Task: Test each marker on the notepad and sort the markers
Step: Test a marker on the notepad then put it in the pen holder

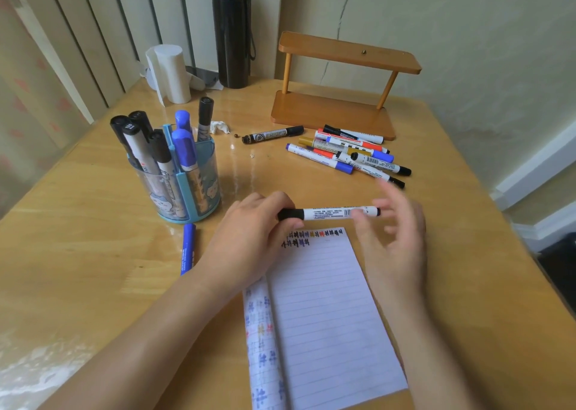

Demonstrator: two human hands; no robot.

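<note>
The left hand [249, 232] is gripping a white marker [330, 213] by its black cap, fingers curled round it, and is holding it level just above the top edge of the notepad [327, 316]. The right hand [396, 238] is hovering at the marker's other end, fingers spread and blurred; I cannot tell whether it is pinching the marker or only touching it. The marker's barrel is carrying lines of small print and a barcode, too small to read.

The notepad is lying on the table [93, 222] between the forearms, its lined page showing two short rows of black, blue, red and yellow test marks along the top. A turned-back page on its left is showing more such marks.

A blue holder [187, 191] is standing left of the hands, holding black and blue markers upright; one black cap [128, 126] is reading "120". A blue marker [188, 249] is lying just in front of the holder. A loose pile [349, 154] of mixed markers is lying beyond the right hand, in front of a wooden shelf [339, 82]. One black marker [272, 134] is lying apart, left of the pile, its label not legible.
</note>
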